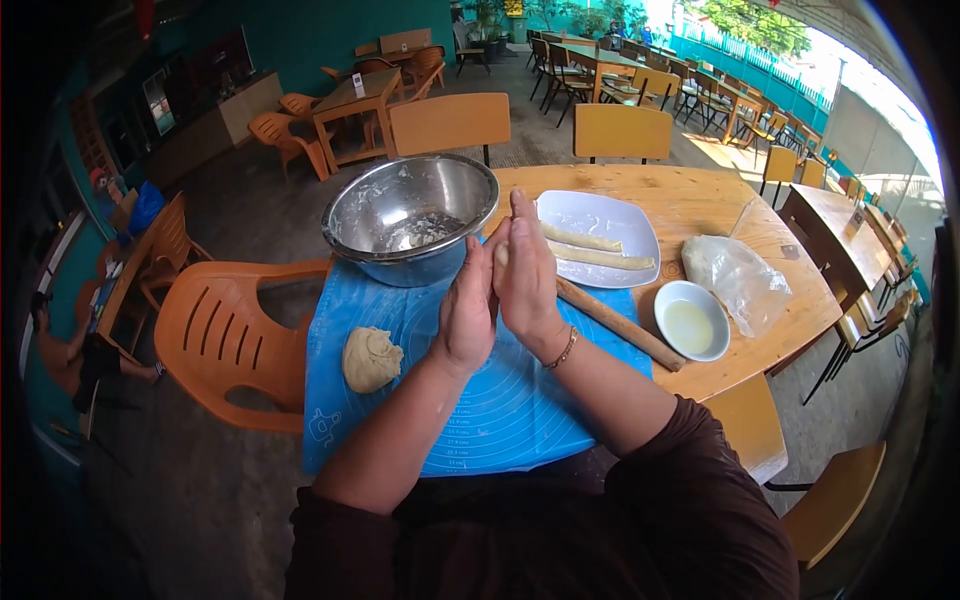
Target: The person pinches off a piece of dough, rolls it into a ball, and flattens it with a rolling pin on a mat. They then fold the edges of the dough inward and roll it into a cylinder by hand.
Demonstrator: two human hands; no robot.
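Note:
My left hand [468,310] and my right hand [527,280] are raised over the blue mat [470,420], palms pressed together with fingers straight. A bit of pale dough [501,256] shows between them; most of it is hidden by the hands. To the left on the mat sits a larger lump of dough [371,360]. Behind my hands, a white plate [600,210] bears two dough strips [605,261]. A wooden rolling pin [620,325] lies to the right of my right wrist.
A floury steel bowl [410,210] stands at the back left. On the right are a small white bowl [692,320] of yellowish liquid and a plastic bag [737,280] with something pale inside. An orange chair [235,340] adjoins the table's left side. A person sits far left.

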